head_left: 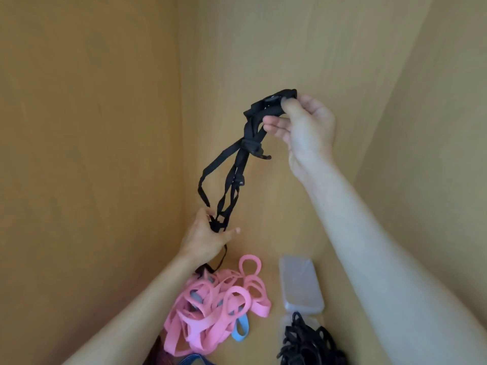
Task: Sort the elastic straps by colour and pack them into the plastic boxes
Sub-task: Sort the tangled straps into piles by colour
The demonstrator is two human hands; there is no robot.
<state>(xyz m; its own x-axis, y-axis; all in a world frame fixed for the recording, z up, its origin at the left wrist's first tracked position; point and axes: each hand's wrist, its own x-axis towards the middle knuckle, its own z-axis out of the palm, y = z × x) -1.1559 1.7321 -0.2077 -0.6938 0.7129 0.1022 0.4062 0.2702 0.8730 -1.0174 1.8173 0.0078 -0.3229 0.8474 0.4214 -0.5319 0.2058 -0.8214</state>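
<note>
Nearest, a heap of black elastic straps (311, 343) fills a clear plastic box (286, 321) on the wooden desk (290, 206), beside a closed clear plastic box (300, 283) and a loose pile of pink elastic straps (210, 306); farther, the left hand (208, 238) grips the bundle of black elastic straps with buckles (237, 164) low, its tail trailing toward the pink pile and likely to snag it; farthest, the right hand (305, 127) pinches the top, other fingers loose, so a tug could slip it.
</note>
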